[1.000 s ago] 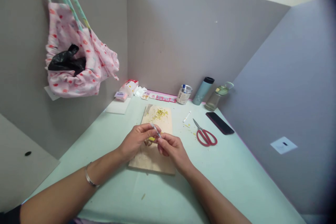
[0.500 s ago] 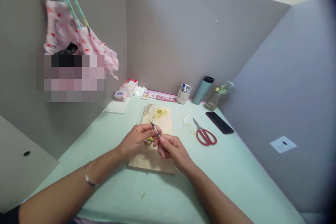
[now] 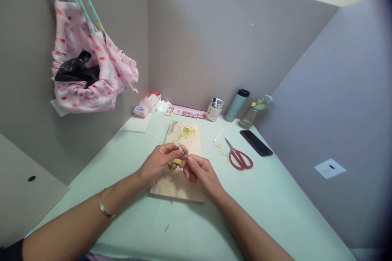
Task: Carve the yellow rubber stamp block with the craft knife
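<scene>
Over the wooden board (image 3: 177,189), a slim silver craft knife (image 3: 181,149) is pinched between both hands, its blade end pointing up and left. My left hand (image 3: 159,161) is closed, with thumb and fingertips on the knife close to its blade. The fingers of my right hand (image 3: 199,169) are closed around the lower end of the knife's handle. Just below the fingertips shows a small yellow piece (image 3: 177,162), partly hidden; whether it lies on the board or touches a finger I cannot tell. Yellow-green shavings (image 3: 186,131) are heaped at the board's far end.
Red-handled scissors (image 3: 240,159) lie right of the board, with a white stick (image 3: 218,135) and loose scraps nearby. A phone (image 3: 256,143), a glass jar (image 3: 214,110), a blue tumbler (image 3: 237,106) and a water bottle (image 3: 253,113) stand farther back. A pink cloth bag (image 3: 92,61) hangs at left.
The knife has rolled between the fingers: its blade looked pale, then dark, and now pale again. Both hands have stayed in nearly the same place.
</scene>
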A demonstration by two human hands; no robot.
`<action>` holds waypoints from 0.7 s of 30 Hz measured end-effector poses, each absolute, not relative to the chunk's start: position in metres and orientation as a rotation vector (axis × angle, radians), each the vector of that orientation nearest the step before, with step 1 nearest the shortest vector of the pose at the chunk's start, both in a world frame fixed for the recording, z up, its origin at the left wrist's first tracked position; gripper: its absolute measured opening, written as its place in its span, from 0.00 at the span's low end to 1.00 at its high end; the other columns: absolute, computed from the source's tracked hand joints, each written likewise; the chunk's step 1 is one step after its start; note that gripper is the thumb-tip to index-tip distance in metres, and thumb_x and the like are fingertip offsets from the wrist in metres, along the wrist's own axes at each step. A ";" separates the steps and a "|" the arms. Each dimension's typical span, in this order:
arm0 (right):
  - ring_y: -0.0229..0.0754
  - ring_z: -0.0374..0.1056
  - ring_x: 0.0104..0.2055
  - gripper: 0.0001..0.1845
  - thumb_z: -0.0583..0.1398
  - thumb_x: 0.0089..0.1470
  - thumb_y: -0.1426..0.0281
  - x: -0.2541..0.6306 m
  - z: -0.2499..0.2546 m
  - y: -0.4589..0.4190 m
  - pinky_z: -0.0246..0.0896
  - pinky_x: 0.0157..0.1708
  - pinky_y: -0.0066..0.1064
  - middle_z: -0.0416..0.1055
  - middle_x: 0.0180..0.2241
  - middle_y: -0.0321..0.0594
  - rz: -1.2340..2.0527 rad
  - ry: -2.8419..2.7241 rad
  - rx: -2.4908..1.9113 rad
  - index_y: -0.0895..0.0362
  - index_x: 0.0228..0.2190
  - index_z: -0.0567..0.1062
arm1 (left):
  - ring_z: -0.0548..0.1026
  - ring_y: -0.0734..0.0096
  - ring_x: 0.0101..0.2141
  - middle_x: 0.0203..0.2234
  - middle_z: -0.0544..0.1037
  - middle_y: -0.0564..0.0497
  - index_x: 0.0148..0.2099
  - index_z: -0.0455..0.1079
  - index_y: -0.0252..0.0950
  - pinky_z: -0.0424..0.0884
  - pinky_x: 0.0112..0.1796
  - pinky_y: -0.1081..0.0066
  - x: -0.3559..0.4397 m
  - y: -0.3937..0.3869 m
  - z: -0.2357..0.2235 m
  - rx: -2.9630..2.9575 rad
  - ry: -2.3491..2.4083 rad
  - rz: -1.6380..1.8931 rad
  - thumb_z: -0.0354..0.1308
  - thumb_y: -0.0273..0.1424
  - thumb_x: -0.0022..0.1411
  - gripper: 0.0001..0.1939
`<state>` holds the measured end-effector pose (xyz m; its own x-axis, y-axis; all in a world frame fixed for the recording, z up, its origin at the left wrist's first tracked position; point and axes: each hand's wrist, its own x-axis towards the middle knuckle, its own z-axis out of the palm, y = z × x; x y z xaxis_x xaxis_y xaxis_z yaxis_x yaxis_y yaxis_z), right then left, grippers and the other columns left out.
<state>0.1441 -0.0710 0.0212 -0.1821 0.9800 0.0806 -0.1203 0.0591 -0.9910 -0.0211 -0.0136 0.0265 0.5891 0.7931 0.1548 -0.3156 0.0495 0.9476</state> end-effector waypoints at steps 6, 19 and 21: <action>0.30 0.48 0.19 0.18 0.66 0.55 0.55 0.144 0.022 -0.071 0.38 0.20 0.26 0.64 0.19 0.28 1.320 -1.241 -1.003 0.55 0.30 0.70 | 0.75 0.66 0.32 0.29 0.78 0.49 0.39 0.77 0.34 0.68 0.38 0.68 -0.021 -0.013 0.024 1.250 0.506 0.894 0.64 0.40 0.63 0.13; 0.33 0.55 0.22 0.16 0.65 0.55 0.57 0.143 0.025 -0.072 0.48 0.24 0.27 0.66 0.20 0.29 1.160 -1.301 -1.077 0.56 0.29 0.71 | 0.72 0.70 0.31 0.29 0.76 0.51 0.36 0.79 0.36 0.66 0.33 0.72 -0.020 -0.011 0.024 1.253 0.603 0.936 0.67 0.42 0.58 0.14; 0.34 0.58 0.24 0.15 0.65 0.55 0.58 0.141 0.027 -0.073 0.51 0.27 0.27 0.66 0.21 0.30 1.084 -1.304 -1.099 0.56 0.28 0.72 | 0.71 0.70 0.30 0.29 0.76 0.50 0.36 0.79 0.35 0.65 0.32 0.73 -0.020 -0.011 0.023 1.248 0.616 0.934 0.67 0.42 0.57 0.14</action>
<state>0.1413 -0.0733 0.0274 -0.0102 0.9866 0.1626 0.0204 0.1627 -0.9865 -0.0202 -0.0114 0.0233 0.5070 0.8569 0.0929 -0.2519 0.0442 0.9667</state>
